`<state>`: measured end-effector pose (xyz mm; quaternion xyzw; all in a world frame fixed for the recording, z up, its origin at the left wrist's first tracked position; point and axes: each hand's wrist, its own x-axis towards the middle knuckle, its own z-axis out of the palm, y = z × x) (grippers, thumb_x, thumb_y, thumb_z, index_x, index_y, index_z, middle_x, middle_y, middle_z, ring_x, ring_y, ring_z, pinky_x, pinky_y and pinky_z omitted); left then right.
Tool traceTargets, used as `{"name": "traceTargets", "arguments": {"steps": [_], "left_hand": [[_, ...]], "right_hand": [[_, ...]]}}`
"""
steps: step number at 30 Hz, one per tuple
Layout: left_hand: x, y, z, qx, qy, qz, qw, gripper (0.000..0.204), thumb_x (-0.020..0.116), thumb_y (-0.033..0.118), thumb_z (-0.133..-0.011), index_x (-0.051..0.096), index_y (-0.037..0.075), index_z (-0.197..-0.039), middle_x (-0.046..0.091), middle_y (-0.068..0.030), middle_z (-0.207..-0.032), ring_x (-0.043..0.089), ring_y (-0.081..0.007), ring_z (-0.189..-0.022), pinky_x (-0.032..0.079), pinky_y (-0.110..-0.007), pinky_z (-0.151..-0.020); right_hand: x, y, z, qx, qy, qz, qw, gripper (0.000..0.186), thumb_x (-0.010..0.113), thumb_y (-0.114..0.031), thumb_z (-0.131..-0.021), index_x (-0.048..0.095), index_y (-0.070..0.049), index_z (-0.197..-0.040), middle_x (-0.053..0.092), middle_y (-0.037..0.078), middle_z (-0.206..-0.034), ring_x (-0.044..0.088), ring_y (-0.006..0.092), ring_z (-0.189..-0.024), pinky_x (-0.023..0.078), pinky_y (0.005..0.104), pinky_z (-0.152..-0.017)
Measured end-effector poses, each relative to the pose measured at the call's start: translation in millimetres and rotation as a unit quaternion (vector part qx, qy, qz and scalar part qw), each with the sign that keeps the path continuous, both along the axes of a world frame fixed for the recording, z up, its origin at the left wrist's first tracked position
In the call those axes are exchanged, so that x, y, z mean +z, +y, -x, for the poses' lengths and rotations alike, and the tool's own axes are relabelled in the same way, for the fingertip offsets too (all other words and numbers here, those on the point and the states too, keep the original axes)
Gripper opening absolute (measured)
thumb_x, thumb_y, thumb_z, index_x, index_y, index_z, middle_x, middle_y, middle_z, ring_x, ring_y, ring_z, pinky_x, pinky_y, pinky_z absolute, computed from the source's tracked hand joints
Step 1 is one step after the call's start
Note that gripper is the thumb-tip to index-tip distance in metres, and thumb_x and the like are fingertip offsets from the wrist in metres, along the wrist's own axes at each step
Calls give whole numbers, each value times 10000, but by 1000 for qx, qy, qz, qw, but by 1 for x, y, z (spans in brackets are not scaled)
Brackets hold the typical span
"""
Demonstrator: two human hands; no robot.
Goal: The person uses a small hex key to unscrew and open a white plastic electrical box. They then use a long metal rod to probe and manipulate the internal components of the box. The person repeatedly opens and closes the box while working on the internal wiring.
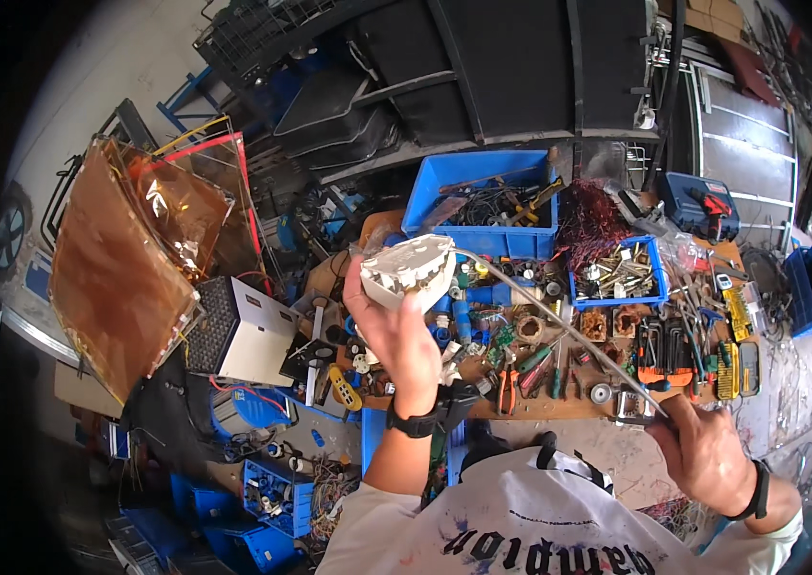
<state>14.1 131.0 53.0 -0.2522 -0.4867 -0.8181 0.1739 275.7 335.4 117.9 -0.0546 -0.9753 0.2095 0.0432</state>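
Raised above the workbench (483, 410), my left hand (404, 350) grips a white plastic box-like housing (410, 270) from below, fingers on its left side and thumb at its front. Its upper face looks uneven; I cannot make out the details. From its right end a grey cord (559, 321) slants down to the right across the bench. My right hand (708, 458) is closed around the cord's lower end, just off the bench's front edge. Below the cord lie orange-handled pliers (508, 385) and green-handled tools (538, 356).
Behind the hands stands a blue bin (502, 240) of cables and tools. A smaller blue tray (617, 299) holds metal fasteners. A red-and-black drill (716, 207) rests at the far right. Brown sheets (114, 273) and a white-and-black box (257, 335) stand at left.
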Motion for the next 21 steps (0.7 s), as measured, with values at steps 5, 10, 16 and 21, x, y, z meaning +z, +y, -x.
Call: {"name": "traceTargets", "arguments": {"steps": [5, 10, 16, 21], "left_hand": [[7, -30, 20, -200, -219, -119, 947, 447, 476, 351, -965, 534, -2, -1233, 596, -178, -1215, 552, -306, -1170, 414, -459, -1035], [19, -36, 28, -304, -353, -77, 882, 506, 468, 365, -968, 490, -15, -1300, 579, -188, -1254, 544, -331, -1192, 411, -498, -1040], [34, -22, 10, -424, -347, -123, 827, 789, 375, 643, -903, 444, -2, -1353, 520, -220, -1315, 496, -455, -1208, 393, -637, -997], [19, -16, 5, -364, -318, -135, 865, 790, 402, 645, -882, 478, -8, -1319, 544, -214, -1270, 524, -445, -1164, 488, -585, -909]], "right_hand": [[-3, 11, -4, 2, 36, -31, 999, 203, 677, -133, -849, 532, -12, -925, 613, 121, -643, 602, 312, -521, 449, 400, -458], [-6, 14, -10, 9, 32, -43, 998, 205, 689, -145, -839, 541, -19, -903, 601, 110, -654, 597, 301, -524, 444, 393, -461], [-15, 20, -17, 27, 14, -71, 997, 218, 694, -160, -834, 542, -17, -898, 584, 99, -684, 589, 299, -524, 436, 384, -454], [-24, 15, -20, 18, -2, -1, 1000, 210, 683, -152, -845, 526, -15, -867, 575, 127, -613, 597, 327, -524, 453, 418, -464]]}}
